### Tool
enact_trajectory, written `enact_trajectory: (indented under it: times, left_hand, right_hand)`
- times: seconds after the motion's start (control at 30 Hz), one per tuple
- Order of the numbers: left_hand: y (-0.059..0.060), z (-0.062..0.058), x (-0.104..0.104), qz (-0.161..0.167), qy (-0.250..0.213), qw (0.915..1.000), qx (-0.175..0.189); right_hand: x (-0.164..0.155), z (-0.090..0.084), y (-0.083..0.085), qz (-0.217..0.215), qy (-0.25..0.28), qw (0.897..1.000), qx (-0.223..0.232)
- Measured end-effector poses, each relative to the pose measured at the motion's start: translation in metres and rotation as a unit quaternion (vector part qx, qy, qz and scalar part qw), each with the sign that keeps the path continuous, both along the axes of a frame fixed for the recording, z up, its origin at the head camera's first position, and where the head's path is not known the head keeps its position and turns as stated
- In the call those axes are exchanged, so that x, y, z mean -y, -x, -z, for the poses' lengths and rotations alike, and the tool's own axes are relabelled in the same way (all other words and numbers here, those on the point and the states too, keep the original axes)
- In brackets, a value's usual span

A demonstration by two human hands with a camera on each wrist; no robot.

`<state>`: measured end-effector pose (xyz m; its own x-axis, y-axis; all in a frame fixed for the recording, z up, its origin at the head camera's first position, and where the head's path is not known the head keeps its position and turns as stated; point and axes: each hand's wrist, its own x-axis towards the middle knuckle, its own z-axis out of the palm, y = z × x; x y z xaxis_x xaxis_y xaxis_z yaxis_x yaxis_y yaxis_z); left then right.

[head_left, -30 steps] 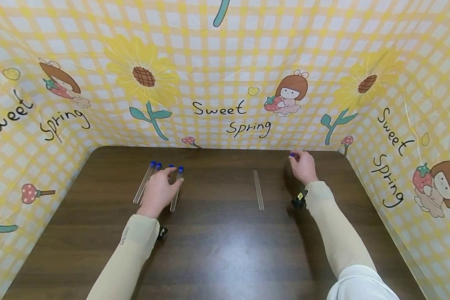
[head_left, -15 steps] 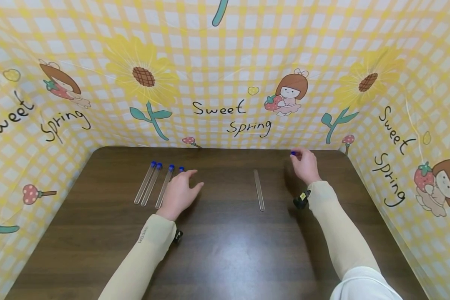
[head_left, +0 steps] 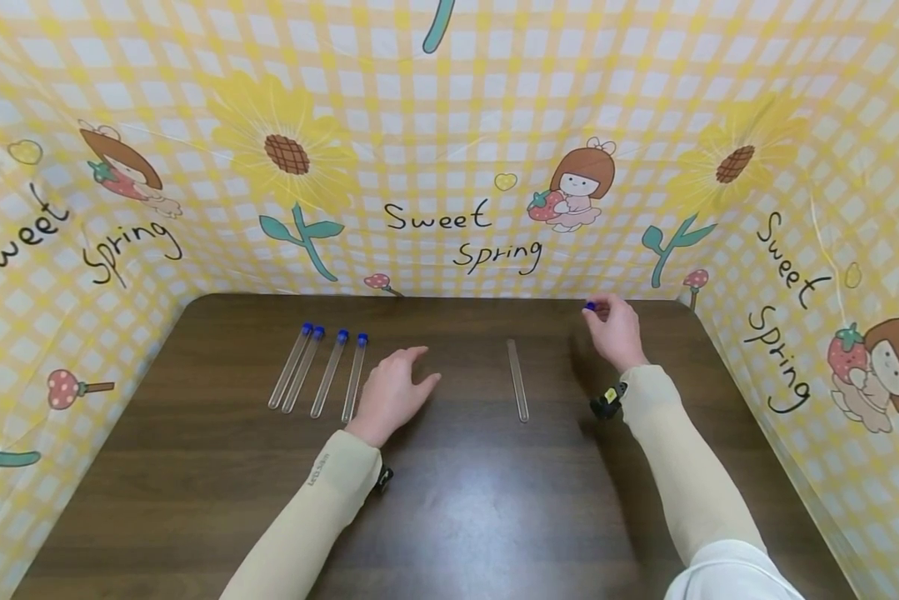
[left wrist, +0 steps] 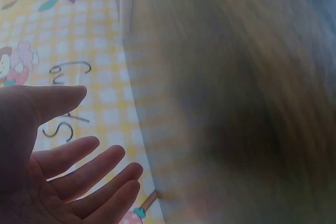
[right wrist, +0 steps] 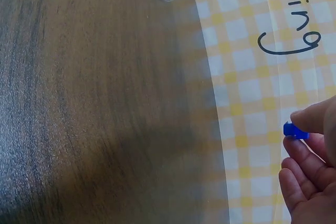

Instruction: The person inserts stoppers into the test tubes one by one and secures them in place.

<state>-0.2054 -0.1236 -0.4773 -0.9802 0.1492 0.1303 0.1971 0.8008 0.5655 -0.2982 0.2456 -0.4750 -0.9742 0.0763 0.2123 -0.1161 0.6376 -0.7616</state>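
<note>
Between thumb and fingertips my right hand (head_left: 617,333) pinches a small blue cap (right wrist: 296,130), near the table's far right edge. My left hand (head_left: 391,393) hovers over the table with thumb and fingers spread, holding nothing, as the left wrist view also shows. It is just right of a row of test tubes with blue caps (head_left: 331,375). Between the two hands an uncapped test tube (head_left: 518,382) lies on the wood; its end appears at the top of the right wrist view.
The dark wooden table (head_left: 449,517) is bordered at the back and both sides by a yellow checked cloth (head_left: 434,150) with printed flowers and figures. Each wrist carries a small black camera, such as the one on the right wrist (head_left: 608,402).
My left hand has moved right from above the capped test tubes, uncovering them. The right hand has shifted slightly, still pinching the blue cap. The uncapped tube has stayed in place.
</note>
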Motion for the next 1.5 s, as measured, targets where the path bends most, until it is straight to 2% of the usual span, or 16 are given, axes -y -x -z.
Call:
enact_trajectory:
  times: [0.67,1.13,1.5]
  left_hand:
    - [-0.007,0.011,-0.056,0.042,0.024,0.9988,0.002]
    - [-0.012,0.022,-0.085,0.051,0.032,0.9982,0.007]
    - [-0.010,0.021,-0.116,0.045,0.031,0.9983,0.019]
  right_hand:
    - [-0.002,-0.001,-0.007,0.013,0.008,1.000,-0.010]
    - [-0.001,0.003,-0.012,0.019,0.012,1.000,0.002]
    - [-0.004,0.006,-0.015,0.034,0.020,0.999,0.012]
